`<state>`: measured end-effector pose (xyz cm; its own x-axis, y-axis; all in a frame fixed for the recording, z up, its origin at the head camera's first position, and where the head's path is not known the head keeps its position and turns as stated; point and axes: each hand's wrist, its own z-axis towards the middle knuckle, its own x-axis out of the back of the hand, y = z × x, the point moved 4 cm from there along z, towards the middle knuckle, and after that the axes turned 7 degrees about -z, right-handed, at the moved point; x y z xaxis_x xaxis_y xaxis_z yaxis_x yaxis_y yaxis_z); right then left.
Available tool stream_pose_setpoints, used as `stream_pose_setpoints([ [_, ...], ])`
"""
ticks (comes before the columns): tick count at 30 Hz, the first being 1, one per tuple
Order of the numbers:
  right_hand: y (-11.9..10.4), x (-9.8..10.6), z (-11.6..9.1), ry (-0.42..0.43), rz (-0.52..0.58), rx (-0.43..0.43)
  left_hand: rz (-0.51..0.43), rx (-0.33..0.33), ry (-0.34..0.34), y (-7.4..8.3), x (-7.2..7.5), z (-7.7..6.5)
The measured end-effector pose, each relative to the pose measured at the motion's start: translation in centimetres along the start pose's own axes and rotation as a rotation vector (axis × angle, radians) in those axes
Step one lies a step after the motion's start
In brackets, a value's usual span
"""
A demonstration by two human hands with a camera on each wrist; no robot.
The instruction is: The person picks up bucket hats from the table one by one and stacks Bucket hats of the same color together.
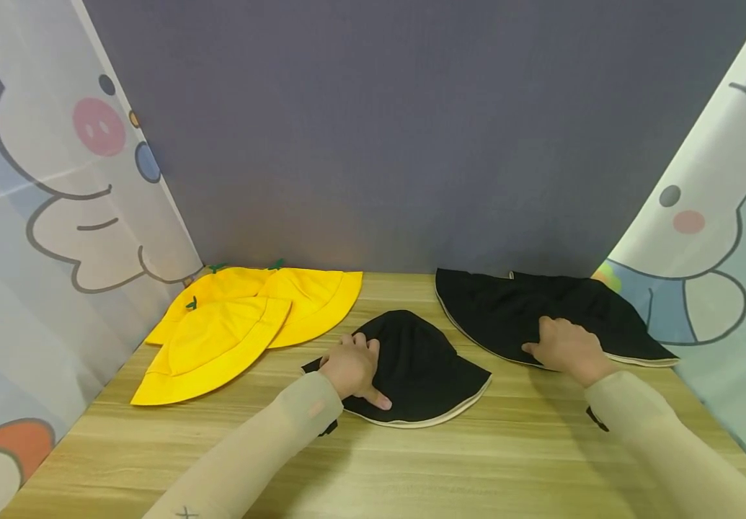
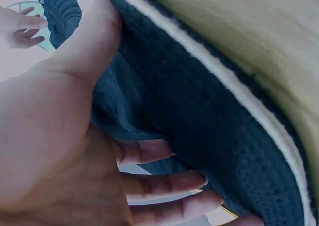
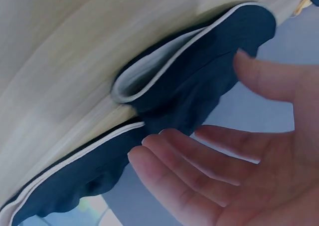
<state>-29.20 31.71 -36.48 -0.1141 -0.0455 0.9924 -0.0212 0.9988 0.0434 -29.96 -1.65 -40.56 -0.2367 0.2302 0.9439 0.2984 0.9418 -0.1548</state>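
A black bucket hat (image 1: 414, 367) with a pale brim edge lies flat at the middle of the table. My left hand (image 1: 352, 366) rests on its left side, fingers toward the crown and thumb over the brim. In the left wrist view the fingertips touch the dark cloth (image 2: 189, 101). Farther right, two more black hats (image 1: 483, 310) lie side by side, overlapping at the back. Over their front edge is my right hand (image 1: 566, 348), its fingers loosely extended. The right wrist view shows nothing between that thumb and fingers, with a folded hat brim (image 3: 199, 71) behind them.
Three yellow hats (image 1: 223, 339) with green sprout tips overlap at the table's left. A grey panel (image 1: 385, 137) stands along the back of the wooden table (image 1: 411, 468). Cartoon-printed curtains (image 1: 16, 238) hang on both sides.
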Motion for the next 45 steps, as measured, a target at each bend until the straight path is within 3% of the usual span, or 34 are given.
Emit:
stream_pose_setpoints([
  [7,1.4,-0.9,0.0,-0.112,0.053,-0.041,0.006,-0.005,-0.004,0.0,-0.6,0.6],
  [12,1.5,-1.3,0.2,-0.160,0.097,-0.032,0.004,0.000,-0.014,0.2,0.4,-0.8],
  [15,1.4,-1.4,0.5,-0.155,0.112,-0.016,-0.005,0.004,-0.004,0.2,1.1,-1.9],
  [20,1.5,-1.6,1.2,-0.147,0.132,-0.036,-0.008,-0.004,0.000,0.3,1.3,-2.1],
  [34,1.2,-1.2,1.7,-0.182,0.317,-0.086,0.051,-0.013,0.012,-0.1,-1.3,1.1],
  [45,1.2,-1.2,1.8,-0.088,0.481,-0.013,0.045,-0.004,0.003,0.0,-0.1,-0.2],
])
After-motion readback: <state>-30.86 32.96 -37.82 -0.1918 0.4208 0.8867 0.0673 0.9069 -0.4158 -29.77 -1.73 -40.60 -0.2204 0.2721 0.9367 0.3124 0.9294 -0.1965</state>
